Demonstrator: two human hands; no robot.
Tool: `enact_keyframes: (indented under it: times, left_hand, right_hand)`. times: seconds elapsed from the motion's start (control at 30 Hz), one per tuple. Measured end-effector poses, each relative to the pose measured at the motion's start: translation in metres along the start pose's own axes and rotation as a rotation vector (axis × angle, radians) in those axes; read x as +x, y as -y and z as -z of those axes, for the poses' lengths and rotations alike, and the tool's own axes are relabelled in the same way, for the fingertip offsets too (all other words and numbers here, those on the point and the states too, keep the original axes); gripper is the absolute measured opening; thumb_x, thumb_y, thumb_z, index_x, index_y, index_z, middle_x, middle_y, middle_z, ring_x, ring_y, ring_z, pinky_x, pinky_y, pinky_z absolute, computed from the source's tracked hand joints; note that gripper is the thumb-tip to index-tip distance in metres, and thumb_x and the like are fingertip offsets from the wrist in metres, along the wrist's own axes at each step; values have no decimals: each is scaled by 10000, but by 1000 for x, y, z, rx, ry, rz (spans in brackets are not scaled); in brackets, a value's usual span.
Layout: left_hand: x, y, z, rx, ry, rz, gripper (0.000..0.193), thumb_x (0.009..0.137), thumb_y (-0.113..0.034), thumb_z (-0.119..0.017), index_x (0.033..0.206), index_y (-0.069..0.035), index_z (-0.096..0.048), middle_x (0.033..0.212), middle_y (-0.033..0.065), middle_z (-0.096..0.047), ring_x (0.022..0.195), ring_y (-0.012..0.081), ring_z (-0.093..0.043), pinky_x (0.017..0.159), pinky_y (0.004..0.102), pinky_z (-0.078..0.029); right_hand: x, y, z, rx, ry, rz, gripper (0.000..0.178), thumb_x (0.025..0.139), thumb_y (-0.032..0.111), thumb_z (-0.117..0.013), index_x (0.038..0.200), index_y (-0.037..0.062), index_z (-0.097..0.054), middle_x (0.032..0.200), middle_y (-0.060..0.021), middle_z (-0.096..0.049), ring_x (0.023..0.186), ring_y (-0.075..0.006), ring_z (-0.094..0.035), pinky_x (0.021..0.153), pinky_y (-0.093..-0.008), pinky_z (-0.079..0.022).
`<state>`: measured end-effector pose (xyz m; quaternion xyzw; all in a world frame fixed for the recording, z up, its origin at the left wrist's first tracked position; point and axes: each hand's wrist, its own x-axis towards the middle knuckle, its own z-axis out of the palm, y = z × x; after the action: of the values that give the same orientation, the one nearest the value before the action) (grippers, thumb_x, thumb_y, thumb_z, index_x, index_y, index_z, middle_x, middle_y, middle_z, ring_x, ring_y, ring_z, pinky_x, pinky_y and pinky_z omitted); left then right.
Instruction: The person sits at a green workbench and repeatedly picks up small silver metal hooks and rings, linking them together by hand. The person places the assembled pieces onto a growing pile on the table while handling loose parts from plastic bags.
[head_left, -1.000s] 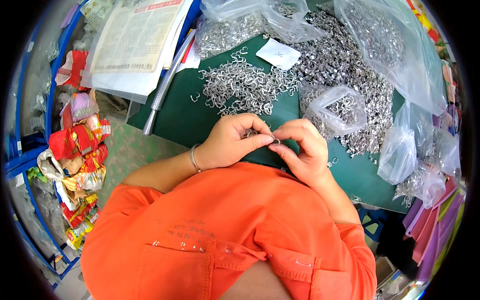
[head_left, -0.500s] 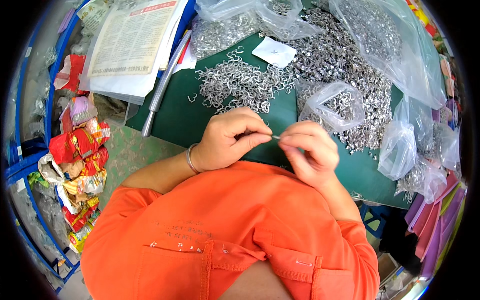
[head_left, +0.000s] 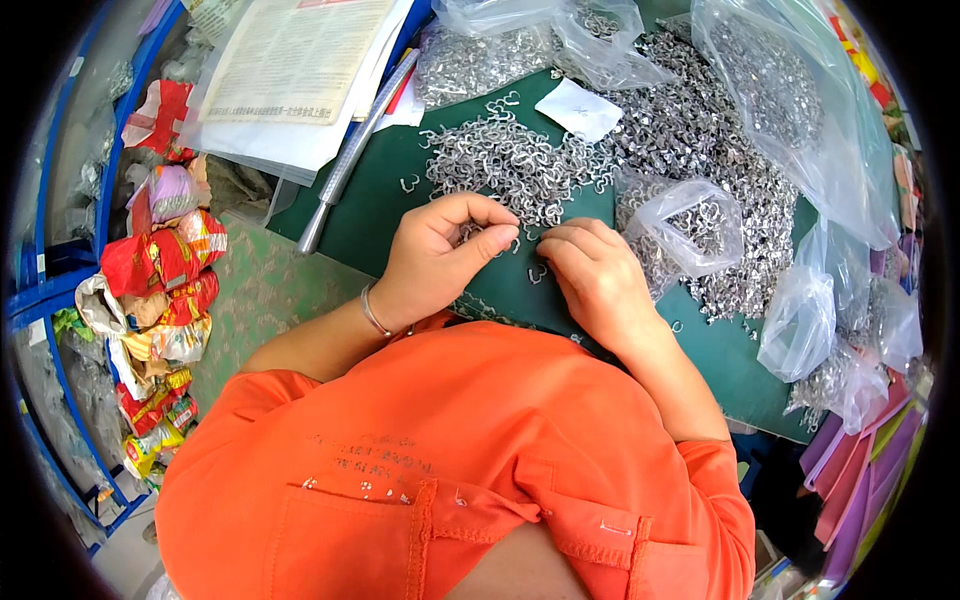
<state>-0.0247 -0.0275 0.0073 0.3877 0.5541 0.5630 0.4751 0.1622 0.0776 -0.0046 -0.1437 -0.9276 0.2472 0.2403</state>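
Note:
A pile of small S-shaped metal hooks (head_left: 500,160) lies on the dark green tabletop (head_left: 395,235). At its near edge, my left hand (head_left: 440,248) is closed, thumb and forefinger brought together. A bit of bright metal shows by those fingertips, but I cannot make out whether they hold it. My right hand (head_left: 598,272) is lowered to the table just right of it, fingers bent and pressed together; what they pinch, if anything, is hidden. One loose hook (head_left: 537,273) lies between the hands, beside the right fingers.
A heap of shiny metal pieces (head_left: 735,225) spreads to the right. An opened clear bag (head_left: 700,255) of hooks sits by my right hand. A white paper slip (head_left: 580,110) lies behind the pile. Left are a silver rod-like tool (head_left: 350,165) and printed papers (head_left: 285,75).
The two hands, which met at a small metal piece, have drawn apart and moved forward toward the hook pile. My right hand has turned down to the tabletop.

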Motion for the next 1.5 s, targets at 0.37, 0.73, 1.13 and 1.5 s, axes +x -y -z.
enact_keyframes:
  times: [0.37, 0.73, 1.13, 1.5]
  left_hand:
    - [3, 5, -9, 410, 173, -151, 110, 810, -41, -733, 907, -33, -682, 850, 59, -661, 730, 144, -600, 649, 255, -466]
    - [5, 1, -12, 367, 187, -315, 66, 812, -9, -711, 858, -30, -669, 803, 62, -625, 687, 167, -589, 579, 272, -460]
    - [2, 6, 1, 270, 33, -89, 64, 852, -14, -689, 903, 0, -653, 868, 41, -646, 784, 92, -586, 693, 227, -469]
    - [-2, 3, 12, 602, 115, -40, 140, 828, -29, -695, 962, -18, -657, 854, 61, -624, 741, 142, -596, 658, 265, -477]
  right_hand:
    - [-4, 14, 4, 365, -127, -207, 291, 756, -99, -660, 1013, 15, -581, 868, -109, -621, 777, -258, -635, 638, -328, -520]
    - [-15, 19, -3, 560, -290, -266, 334, 782, -73, -697, 1083, 8, -577, 879, -81, -647, 759, -159, -633, 664, -273, -519]
    - [-12, -4, 75, -366, -371, -240, 221, 697, -114, -653, 866, 29, -658, 913, -106, -642, 851, -278, -604, 750, -351, -496]
    - [-10, 2, -5, 132, 140, 28, 215, 702, -7, -635, 917, 8, -631, 953, -116, -633, 913, -286, -622, 757, -375, -512]
